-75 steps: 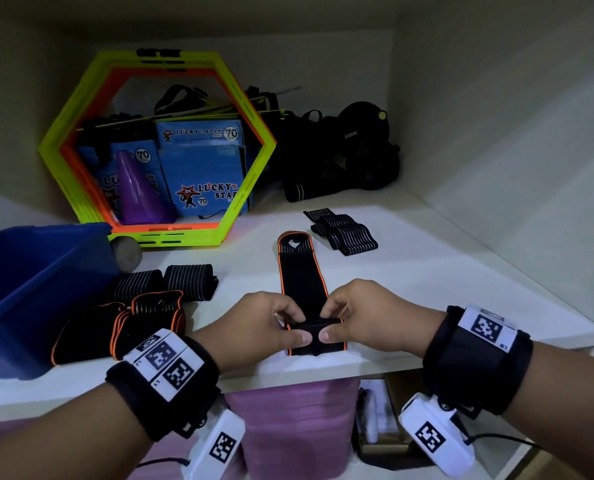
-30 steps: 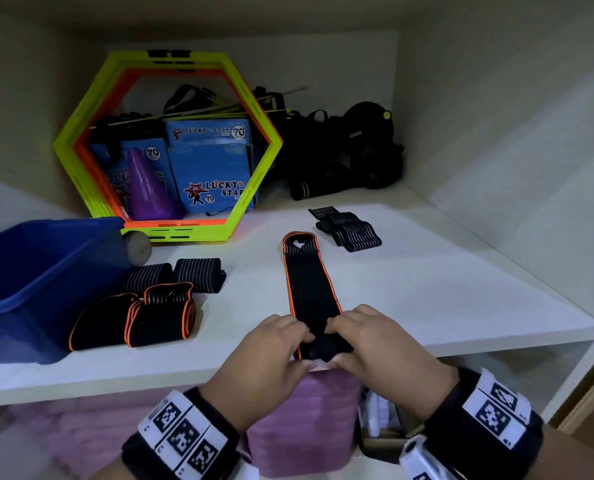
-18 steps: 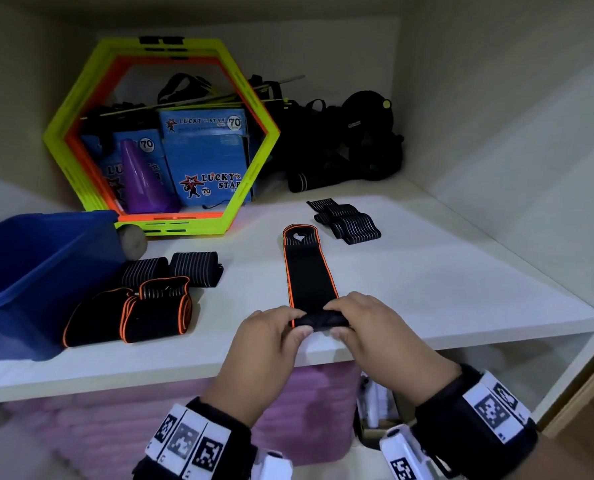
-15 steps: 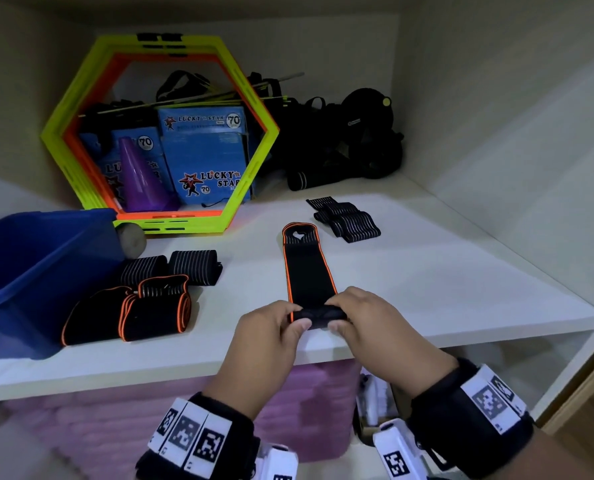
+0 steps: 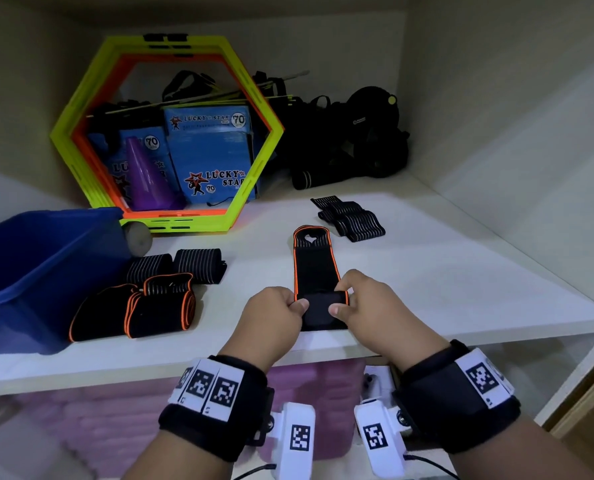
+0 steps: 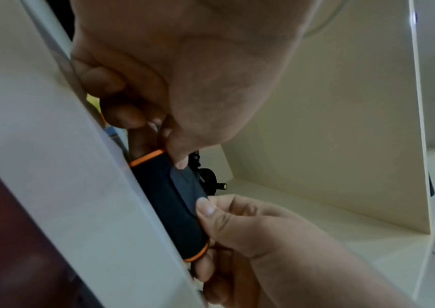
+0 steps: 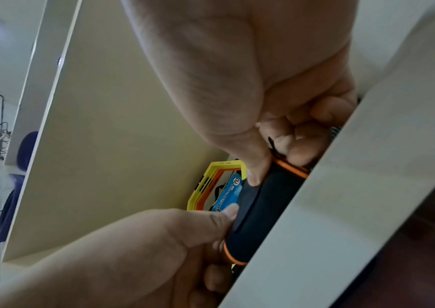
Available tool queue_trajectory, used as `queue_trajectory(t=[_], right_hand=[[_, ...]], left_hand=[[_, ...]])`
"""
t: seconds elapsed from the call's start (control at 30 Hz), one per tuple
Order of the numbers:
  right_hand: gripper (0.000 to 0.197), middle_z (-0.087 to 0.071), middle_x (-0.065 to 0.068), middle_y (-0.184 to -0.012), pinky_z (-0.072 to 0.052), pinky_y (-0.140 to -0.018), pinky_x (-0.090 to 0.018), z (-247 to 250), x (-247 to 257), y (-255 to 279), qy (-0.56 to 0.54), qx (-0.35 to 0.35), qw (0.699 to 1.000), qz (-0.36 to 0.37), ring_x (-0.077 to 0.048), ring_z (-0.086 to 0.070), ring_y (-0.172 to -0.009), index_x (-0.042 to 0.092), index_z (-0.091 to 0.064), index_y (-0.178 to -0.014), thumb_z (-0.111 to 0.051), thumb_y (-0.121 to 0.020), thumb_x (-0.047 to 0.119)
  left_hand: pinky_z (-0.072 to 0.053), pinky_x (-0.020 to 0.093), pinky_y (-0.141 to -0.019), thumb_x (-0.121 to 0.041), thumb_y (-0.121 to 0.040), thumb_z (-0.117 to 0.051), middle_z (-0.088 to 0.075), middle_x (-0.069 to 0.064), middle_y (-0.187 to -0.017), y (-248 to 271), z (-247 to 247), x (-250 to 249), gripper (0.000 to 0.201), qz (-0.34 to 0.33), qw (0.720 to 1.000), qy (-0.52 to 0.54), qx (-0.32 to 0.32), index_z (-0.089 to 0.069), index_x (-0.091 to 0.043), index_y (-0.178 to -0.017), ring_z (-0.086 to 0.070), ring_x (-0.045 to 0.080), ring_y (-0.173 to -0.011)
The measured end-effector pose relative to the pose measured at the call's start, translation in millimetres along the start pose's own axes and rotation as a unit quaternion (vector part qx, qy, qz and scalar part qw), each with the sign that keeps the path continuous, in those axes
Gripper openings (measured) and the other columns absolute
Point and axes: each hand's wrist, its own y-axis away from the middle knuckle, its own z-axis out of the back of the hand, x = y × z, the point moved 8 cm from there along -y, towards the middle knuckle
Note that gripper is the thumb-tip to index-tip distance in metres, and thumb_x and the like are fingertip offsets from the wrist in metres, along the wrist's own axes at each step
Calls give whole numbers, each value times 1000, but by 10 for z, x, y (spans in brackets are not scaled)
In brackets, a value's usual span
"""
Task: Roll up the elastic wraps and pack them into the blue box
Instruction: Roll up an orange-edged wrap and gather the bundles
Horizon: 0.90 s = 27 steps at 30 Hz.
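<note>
A: Both hands are on the same wrap: the left hand (image 5: 275, 315) and the right hand (image 5: 375, 306) each pinch one end of a small roll, thumbs pressed on its near face and fingers curled over the top, so neither hand is free.

B: Where does that wrap lie?

A: The black orange-edged wrap (image 5: 315, 268) lies flat on the shelf (image 5: 462, 271), running away from the person, with its rolled start (image 5: 320, 303) close to the front lip. Most of the strip is not yet rolled, so the step in hand looks like the early part of rolling this one.

B: And the next move?

A: Probably turning the roll forward along the strip while keeping both orange edges lined up, so it winds tight and does not cone out. Then it goes to the blue box (image 5: 39, 258) at the far left.

B: Anything else waiting?

A: Two orange-edged wraps (image 5: 133, 311) and two striped rolls (image 5: 178, 266) sit just beside the box; more striped wraps (image 5: 349, 220) lie farther back.

B: Any writing?

A: Behind the hexagon frame (image 5: 165, 133), blue packets (image 5: 212, 157) read "LUCKY STAR" with a "70" in a circle. A purple cone (image 5: 146, 178) stands in front of them.
</note>
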Motion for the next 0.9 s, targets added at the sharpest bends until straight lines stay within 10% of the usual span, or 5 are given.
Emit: queue_trajectory(t=[0.23, 0.4, 0.77, 0.9], right_hand=[[27, -55, 5, -78, -39, -61, -21, 17, 28, 32, 53, -15, 998, -1, -17, -58, -79, 16, -63, -116, -66, -92, 26], [37, -54, -8, -114, -45, -84, -31, 37, 120, 19, 126, -12, 992, 12, -26, -59, -98, 15, -62, -125, -65, -92, 31], [16, -53, -2, -110, -48, -80, -34, -4, 199, 59, 167, -14, 983, 74, -24, -59, -89, 7, -66, -99, -63, -92, 21], [24, -60, -5, -109, -46, -82, -31, 12, 193, 62, 158, -7, 984, 82, -24, -59, -98, 16, -68, -116, -62, -93, 22]], left_hand=[[-36, 26, -53, -36, -90, -67, -49, 5, -55, -33, 47, 36, 43, 24, 999, -16, -20, -61, 2, -69, -47, 21, -55], [-47, 27, -69, -28, -83, -77, -66, 0, -81, 30, 149, -86, 18, -23, 997, -17, -69, -66, -15, -87, -61, 15, -78], [-42, 19, -74, -13, -85, -71, -63, -10, -98, 140, 52, -197, 10, -153, 982, -77, -82, -70, -17, -77, -60, 10, -84], [-48, 26, -78, -19, -89, -69, -68, -6, -101, 194, 35, -247, 20, -199, 968, -120, -99, -72, -22, -108, -63, 15, -90]])
